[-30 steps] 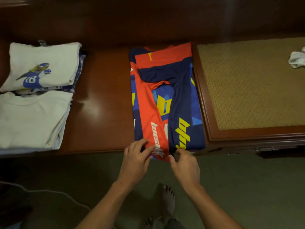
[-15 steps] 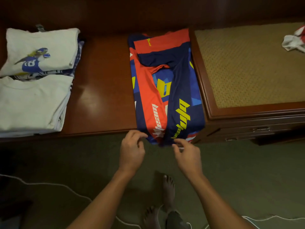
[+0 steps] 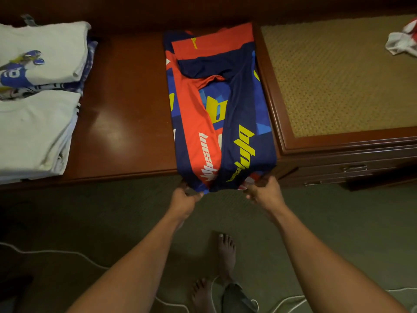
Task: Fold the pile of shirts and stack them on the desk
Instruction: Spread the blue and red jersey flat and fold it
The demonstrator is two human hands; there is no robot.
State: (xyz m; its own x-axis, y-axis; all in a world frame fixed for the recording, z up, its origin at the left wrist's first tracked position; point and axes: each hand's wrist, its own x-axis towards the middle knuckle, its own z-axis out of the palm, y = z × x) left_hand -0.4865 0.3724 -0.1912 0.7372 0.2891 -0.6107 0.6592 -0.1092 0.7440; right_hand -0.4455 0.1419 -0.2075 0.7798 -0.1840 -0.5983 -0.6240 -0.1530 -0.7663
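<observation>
Now pinching the near hem of the red-and-blue jersey with left hand and right hand, fingers curled round the cloth at either corner. Lies folded lengthwise by the right edge of the desk, hem overhanging the front edge. Well apart from folded white shirts at the left edge. Possibly another shirt, crumpled cloth, far right.

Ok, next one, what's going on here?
A person is folding a red, blue and yellow jersey on a wooden desk. Its sides are already folded in to a long strip, and the left hand and right hand each grip a corner of the hem at the desk's front edge. Two stacks of folded white shirts sit at the left; a crumpled garment lies far right.
</observation>
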